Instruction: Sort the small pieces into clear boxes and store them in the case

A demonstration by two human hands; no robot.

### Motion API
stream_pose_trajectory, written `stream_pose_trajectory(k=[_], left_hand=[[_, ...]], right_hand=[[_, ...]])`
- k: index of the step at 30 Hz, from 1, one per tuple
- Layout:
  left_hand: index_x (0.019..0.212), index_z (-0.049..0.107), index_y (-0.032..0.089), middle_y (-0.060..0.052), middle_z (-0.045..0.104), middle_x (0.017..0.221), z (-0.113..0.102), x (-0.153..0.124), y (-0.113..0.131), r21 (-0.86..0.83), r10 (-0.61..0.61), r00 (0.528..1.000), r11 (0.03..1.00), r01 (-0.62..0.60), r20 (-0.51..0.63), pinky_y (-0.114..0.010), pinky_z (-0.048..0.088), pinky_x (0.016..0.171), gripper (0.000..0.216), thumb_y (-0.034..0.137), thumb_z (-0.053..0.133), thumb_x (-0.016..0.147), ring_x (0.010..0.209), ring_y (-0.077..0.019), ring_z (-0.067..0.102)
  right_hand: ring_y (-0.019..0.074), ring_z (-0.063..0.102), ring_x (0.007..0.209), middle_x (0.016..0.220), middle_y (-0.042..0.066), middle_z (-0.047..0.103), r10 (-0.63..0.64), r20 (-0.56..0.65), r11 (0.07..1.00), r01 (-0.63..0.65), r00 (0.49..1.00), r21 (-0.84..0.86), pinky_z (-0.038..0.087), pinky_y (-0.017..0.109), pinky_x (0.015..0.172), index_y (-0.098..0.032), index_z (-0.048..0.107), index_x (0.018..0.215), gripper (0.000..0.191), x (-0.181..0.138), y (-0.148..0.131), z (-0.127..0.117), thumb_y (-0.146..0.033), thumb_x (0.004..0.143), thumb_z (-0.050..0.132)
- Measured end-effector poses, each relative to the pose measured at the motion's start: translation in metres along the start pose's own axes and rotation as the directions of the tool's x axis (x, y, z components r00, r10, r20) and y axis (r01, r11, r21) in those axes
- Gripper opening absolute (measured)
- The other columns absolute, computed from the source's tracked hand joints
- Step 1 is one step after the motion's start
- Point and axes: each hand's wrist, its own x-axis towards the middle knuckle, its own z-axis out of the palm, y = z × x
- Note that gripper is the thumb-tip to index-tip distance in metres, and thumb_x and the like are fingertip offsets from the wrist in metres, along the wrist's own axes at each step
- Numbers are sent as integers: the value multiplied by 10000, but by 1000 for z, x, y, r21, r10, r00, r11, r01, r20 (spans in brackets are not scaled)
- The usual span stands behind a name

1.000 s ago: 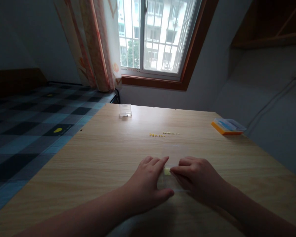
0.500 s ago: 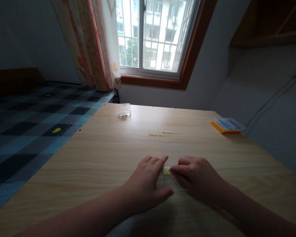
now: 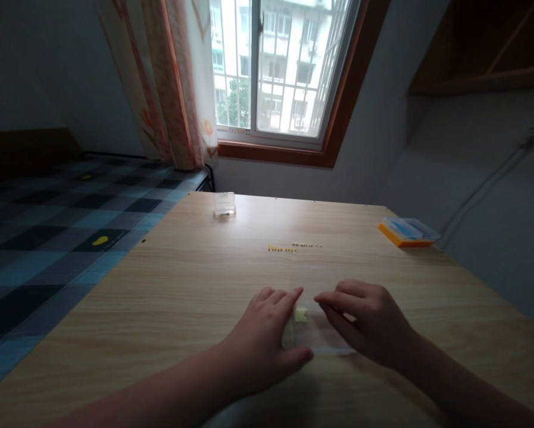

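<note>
A flat clear plastic case [image 3: 322, 340] lies on the table in front of me, its outline faint. My left hand [image 3: 267, 333] grips its left side, thumb at the near edge and index finger at the far one. Inside the case's left part sits a small pale-yellow patch of pieces [image 3: 301, 315]. My right hand [image 3: 369, 318] hovers over the right part of the case with thumb and index finger pinched together. Whatever may be between those fingertips is too small to make out. Beyond the hands lie a row of tiny yellow pieces [image 3: 275, 248] and a row of paler ones [image 3: 306, 244].
On the wooden table [image 3: 182, 285], a small clear box [image 3: 224, 204] stands at the far left. An orange box with a clear lid [image 3: 404, 233] lies near the right edge. A checked bed [image 3: 70, 238] adjoins the left side; a window is ahead.
My right hand has drawn back to the right from the pale-yellow patch, uncovering more of it. The left hand keeps its hold on the case. The view has tilted slightly up.
</note>
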Motion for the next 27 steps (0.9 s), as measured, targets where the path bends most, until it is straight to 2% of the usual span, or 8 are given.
stream_pose_trajectory(k=[3,5,8,10,12,13,19,27], left_hand=[[1483,461,175,-128,575,1403,-1,0,1,-16,-15,1000,1000,15,4,-526,342,1154,848,319,794,716,1297,-337,474],[1481,463,175,-130,578,1398,-1,0,0,-19,-13,1000,1000,13,0,-526,352,1147,851,315,796,711,1293,-340,476],[1483,460,169,-136,579,1394,-1,-1,-1,-21,-9,1000,1000,9,-7,-525,354,1147,854,314,795,711,1293,-341,476],[1481,462,163,-138,582,1389,-1,-1,-2,-24,-8,1000,1000,8,-8,-522,348,1151,850,307,791,711,1287,-336,480],[1480,463,165,-135,585,1386,-1,-1,-2,-27,-4,1000,1000,4,-9,-523,343,1153,846,301,787,711,1278,-331,486],[1480,464,166,-133,588,1382,-1,-1,-2,-28,-3,1000,1000,3,-10,-523,343,1153,845,301,786,710,1274,-330,489],[1477,470,159,-134,580,1392,1,-1,-4,-31,8,1000,999,-9,-26,-524,327,1164,852,323,793,706,1287,-338,480],[1477,474,164,-145,583,1390,2,-1,-3,-39,-5,1000,999,5,-9,-556,311,1165,861,368,802,708,1300,-370,472]], right_hand=[[121,549,649,703,19,617,14,-223,1000,-17,975,-11,412,250,623,-192,743,977,178,10,11,-14,-215,955,568],[135,575,687,729,33,644,54,-257,998,-61,965,-23,441,262,656,-190,754,953,180,24,24,-22,-237,948,580],[154,609,745,803,44,698,132,-141,989,-140,981,-51,459,282,707,-214,778,948,190,53,47,-23,-267,932,596],[167,633,832,862,48,722,158,-12,982,-159,987,-104,460,291,778,-223,793,925,165,75,60,-16,-257,905,633],[162,644,889,919,42,738,231,134,966,-210,964,-152,458,270,822,-225,802,938,166,96,70,-5,-222,888,644],[158,649,895,935,37,744,250,170,961,-222,953,-165,459,256,825,-227,806,941,173,106,74,2,-205,879,646],[168,674,858,947,55,768,361,266,921,-298,894,-251,455,233,748,-214,821,921,175,143,86,34,-245,849,664],[162,679,819,913,58,776,449,339,880,-344,827,-327,421,222,675,-220,820,933,205,153,96,43,-328,842,672]])
